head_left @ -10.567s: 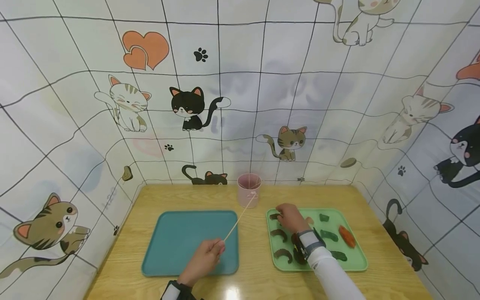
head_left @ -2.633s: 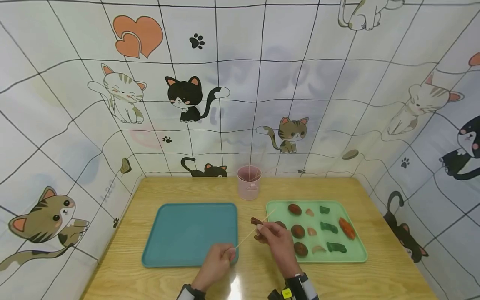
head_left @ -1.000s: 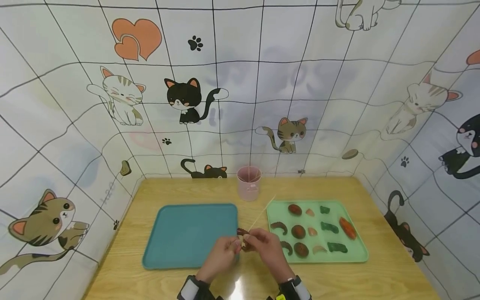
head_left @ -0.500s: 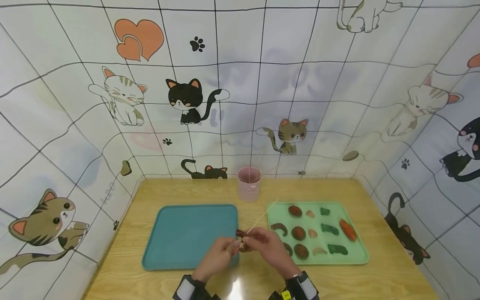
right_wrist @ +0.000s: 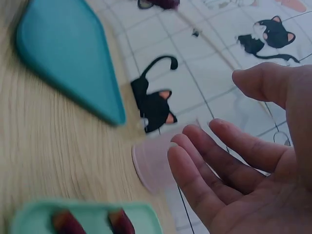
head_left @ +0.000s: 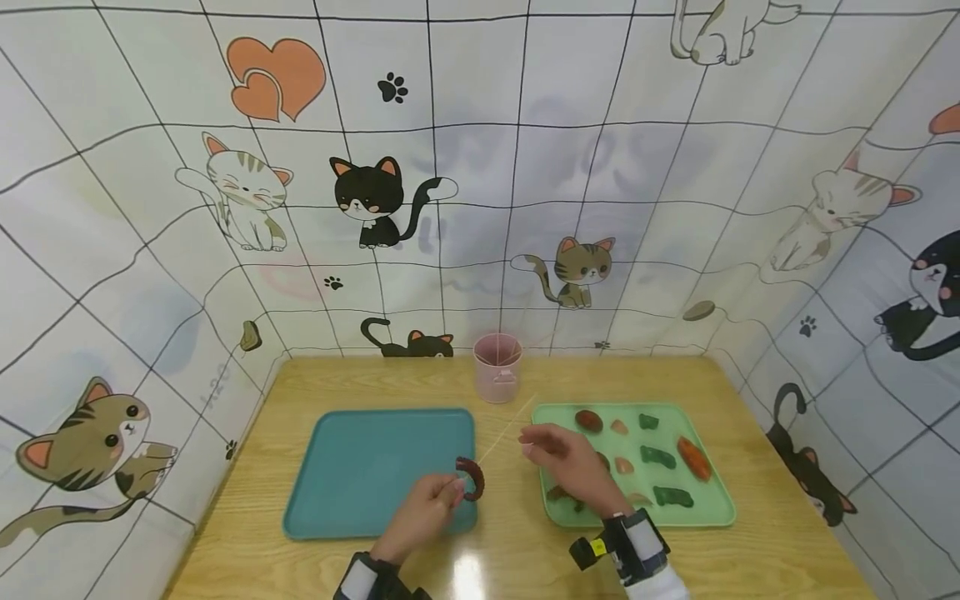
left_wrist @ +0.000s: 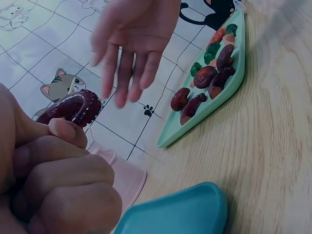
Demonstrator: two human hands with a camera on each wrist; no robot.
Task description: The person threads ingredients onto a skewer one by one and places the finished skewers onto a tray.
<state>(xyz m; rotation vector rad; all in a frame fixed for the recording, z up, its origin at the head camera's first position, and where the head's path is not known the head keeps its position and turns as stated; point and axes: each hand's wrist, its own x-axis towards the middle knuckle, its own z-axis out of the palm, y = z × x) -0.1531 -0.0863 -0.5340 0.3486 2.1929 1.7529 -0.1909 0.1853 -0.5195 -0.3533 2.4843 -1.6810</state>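
My left hand (head_left: 420,512) pinches the lower end of a thin wooden skewer (head_left: 508,428) near the blue tray's right edge. A dark red, curved toy octopus tentacle (head_left: 475,480) with a ridged edge is on the skewer, just above the thumb; the left wrist view shows this tentacle (left_wrist: 73,107) close up. The skewer's bare length slants up to the right. My right hand (head_left: 573,468) is above the left side of the green tray (head_left: 723,512), holding nothing, fingers spread in the right wrist view. It partly hides dark curved pieces (head_left: 558,493) on that tray.
On the green tray lie round brown pieces (head_left: 588,421), small pale pieces (head_left: 623,464), several green pieces (head_left: 658,457) and an orange-red piece (head_left: 694,458). A blue tray (head_left: 375,475) is at left. Behind stands a pink cup (head_left: 497,382) holding thin sticks.
The tentacle was carried from the green tray and threaded onto the skewer with both hands. The right hand has since let go and moved right, over the green tray; the left hand shifted slightly left.
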